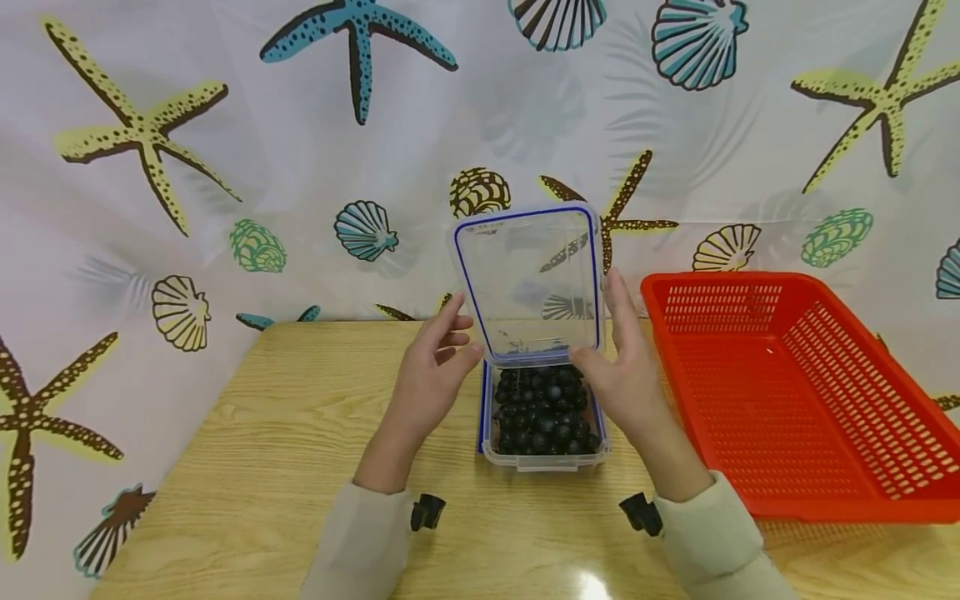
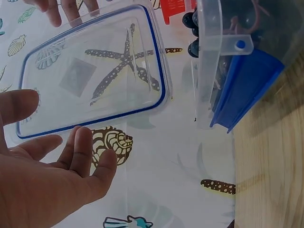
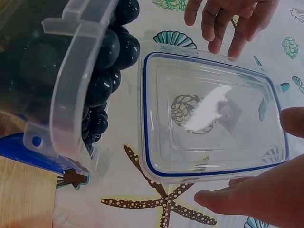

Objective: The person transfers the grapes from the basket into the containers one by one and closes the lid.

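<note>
A clear plastic lid (image 1: pixel 532 283) with a blue seal stands tilted up at the back of a clear container (image 1: pixel 546 461). Whether its lower edge rests on the container's far rim, I cannot tell. Dark grapes (image 1: pixel 543 417) fill the container. By the lid's left edge is my left hand (image 1: pixel 427 375), fingers loosely bent, fingertips close to the rim. My right hand (image 1: pixel 622 371) flanks the other edge with its fingers extended; its thumb overlaps the lower right corner in the head view. Neither hand plainly grips the lid; contact is unclear.
On the right of the wooden table (image 1: pixel 300 417) sits a red plastic basket (image 1: pixel 772 417) with slotted walls. A blue clip (image 2: pixel 249 88) hangs off the container's side. Behind everything hangs a white cloth (image 1: pixel 420 142) printed with starfish and shells.
</note>
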`<state>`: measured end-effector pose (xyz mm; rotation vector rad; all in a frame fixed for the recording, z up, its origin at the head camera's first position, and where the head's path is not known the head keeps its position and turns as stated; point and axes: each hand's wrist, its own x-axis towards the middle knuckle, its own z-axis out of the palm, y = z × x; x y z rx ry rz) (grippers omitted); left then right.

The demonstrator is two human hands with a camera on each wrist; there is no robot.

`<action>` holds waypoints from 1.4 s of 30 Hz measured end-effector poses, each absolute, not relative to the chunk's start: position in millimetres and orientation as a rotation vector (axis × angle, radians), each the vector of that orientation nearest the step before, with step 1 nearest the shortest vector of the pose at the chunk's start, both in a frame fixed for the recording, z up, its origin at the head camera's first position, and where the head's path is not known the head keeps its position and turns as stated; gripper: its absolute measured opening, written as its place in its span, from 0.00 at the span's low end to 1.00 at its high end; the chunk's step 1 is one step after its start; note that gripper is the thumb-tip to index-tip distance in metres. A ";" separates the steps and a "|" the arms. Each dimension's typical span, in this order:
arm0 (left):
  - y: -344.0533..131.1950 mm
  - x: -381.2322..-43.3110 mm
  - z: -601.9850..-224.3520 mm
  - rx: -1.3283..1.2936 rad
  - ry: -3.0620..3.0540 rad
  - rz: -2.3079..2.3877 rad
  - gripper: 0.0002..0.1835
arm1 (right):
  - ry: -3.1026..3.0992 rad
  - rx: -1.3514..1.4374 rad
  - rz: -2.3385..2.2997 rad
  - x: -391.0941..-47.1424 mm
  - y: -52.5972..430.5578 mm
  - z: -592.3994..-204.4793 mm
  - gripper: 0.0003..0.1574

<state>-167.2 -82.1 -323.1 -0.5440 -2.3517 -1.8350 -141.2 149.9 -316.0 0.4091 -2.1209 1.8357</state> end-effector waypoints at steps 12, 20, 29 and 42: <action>-89.4 -169.8 -324.2 -0.545 -2.270 -1.890 0.33 | -2.063 0.405 2.012 -141.1 151.6 -312.3 0.48; -91.3 -168.6 -323.1 -0.485 -2.126 -2.018 0.26 | -1.749 0.467 2.382 -140.5 149.2 -314.9 0.29; -86.4 -170.0 -324.6 -0.466 -1.934 -2.166 0.16 | -1.248 0.579 2.622 -139.5 144.7 -319.4 0.28; -62.9 -166.8 -337.0 -0.145 -2.016 -2.118 0.15 | -1.667 0.385 2.355 -137.8 134.8 -331.5 0.40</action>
